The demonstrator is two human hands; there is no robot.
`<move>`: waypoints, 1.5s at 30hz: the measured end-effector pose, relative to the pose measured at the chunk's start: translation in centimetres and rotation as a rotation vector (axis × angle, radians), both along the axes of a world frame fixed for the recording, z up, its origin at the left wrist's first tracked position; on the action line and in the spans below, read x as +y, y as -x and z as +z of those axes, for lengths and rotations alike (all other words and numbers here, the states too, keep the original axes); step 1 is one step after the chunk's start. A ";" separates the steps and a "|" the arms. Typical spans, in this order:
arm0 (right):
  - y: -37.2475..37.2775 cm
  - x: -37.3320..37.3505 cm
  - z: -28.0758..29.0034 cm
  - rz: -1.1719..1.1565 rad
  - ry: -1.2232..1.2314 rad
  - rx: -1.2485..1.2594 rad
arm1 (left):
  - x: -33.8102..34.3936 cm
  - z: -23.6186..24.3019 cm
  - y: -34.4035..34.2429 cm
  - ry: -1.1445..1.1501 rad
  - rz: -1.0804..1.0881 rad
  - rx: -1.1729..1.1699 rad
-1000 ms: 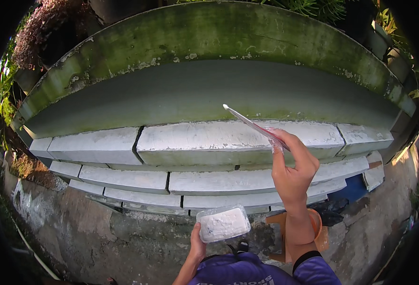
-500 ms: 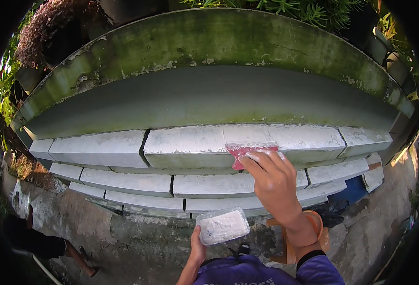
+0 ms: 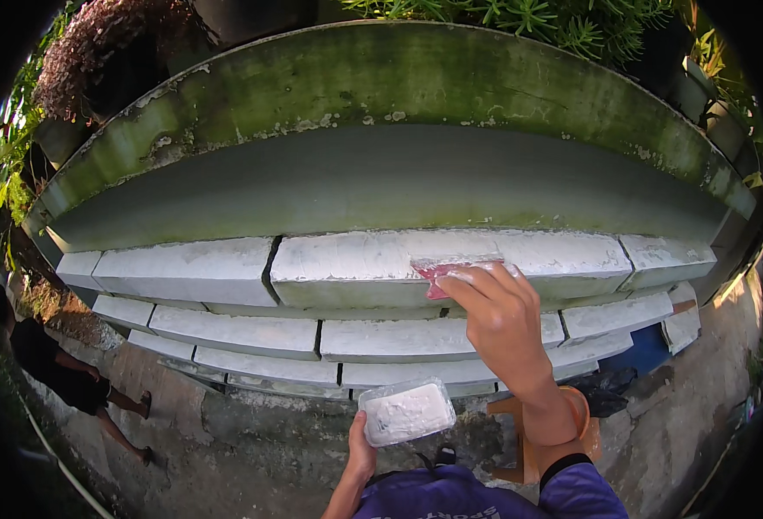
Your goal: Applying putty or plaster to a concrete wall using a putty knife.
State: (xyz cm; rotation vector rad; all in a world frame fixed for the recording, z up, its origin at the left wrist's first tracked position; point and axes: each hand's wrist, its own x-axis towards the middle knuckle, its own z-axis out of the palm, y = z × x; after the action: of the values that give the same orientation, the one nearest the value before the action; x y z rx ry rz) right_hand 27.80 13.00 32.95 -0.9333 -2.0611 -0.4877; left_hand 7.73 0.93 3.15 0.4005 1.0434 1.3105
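My right hand (image 3: 502, 307) grips a red putty spreader (image 3: 437, 275), its edge smeared with white paste and set against the top of a white-coated concrete ledge (image 3: 347, 257). White smears mark the fingers. Lower down, my left hand (image 3: 361, 445) holds a clear plastic tray (image 3: 444, 388) by its left side, the thumb over the rim. White putty (image 3: 407, 413) fills most of that tray.
Stepped white blocks (image 3: 234, 333) run below the ledge, and a mossy wall (image 3: 329, 78) rises beyond. An orange plastic stool (image 3: 509, 432) stands beneath my right arm, near a black bag (image 3: 602, 394). Another person (image 3: 61, 368) is at far left.
The spreader tilts more, so less of its red face shows; my right hand stays near the same spot. The other person has come further into view at left.
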 end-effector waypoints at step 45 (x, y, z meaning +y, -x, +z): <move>-3.2 2.7 -0.4 -0.184 -0.162 0.089 | 0.0 -0.7 1.2 -0.056 0.045 -0.002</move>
State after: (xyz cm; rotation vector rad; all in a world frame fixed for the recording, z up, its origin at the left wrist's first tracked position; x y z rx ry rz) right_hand 30.95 15.72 32.52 -1.0324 -1.8358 -0.6878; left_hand 6.51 0.92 2.46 0.4202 1.0208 1.3830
